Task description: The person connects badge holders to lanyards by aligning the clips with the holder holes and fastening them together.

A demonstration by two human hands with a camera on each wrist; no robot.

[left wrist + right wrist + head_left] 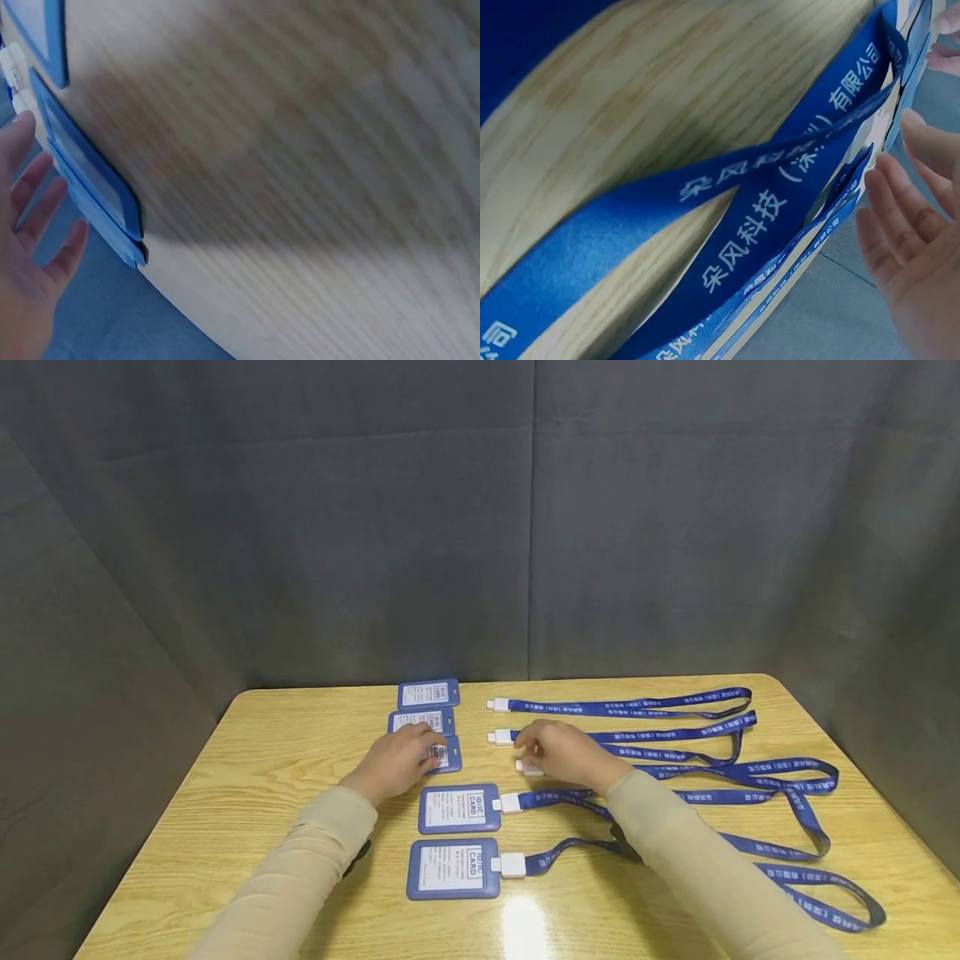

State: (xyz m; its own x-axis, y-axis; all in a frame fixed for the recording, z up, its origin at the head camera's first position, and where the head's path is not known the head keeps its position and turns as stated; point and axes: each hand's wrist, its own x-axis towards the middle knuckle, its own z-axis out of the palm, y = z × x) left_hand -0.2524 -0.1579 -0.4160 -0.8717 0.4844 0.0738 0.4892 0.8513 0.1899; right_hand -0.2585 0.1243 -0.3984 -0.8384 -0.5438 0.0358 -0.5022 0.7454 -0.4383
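Note:
My left hand [402, 758], fingers relaxed and apart, hovers over a blue ID card holder [452, 757] in the middle of a column and hides its left part. Just behind it another card holder [397, 721] is partly covered by the same hand. To the right, my right hand [564, 752] hangs over a blue lanyard, its loosely bent fingers close to the white clip [529, 769]. In the right wrist view that hand [919, 225] shows an uncurled palm beside the printed straps [757, 217]. The left wrist view has the left fingers [45, 202] beside the holders [94, 169].
Nearest me, two card holders [453, 868] [459, 808] have white clips at their right edges, joined to lanyards. At the back lie another holder [428, 693] and two lanyards [630, 705] [637, 737]. Looped straps [810, 827] spread right across the wooden table [247, 760]. A dark curtain [390, 527] stands behind.

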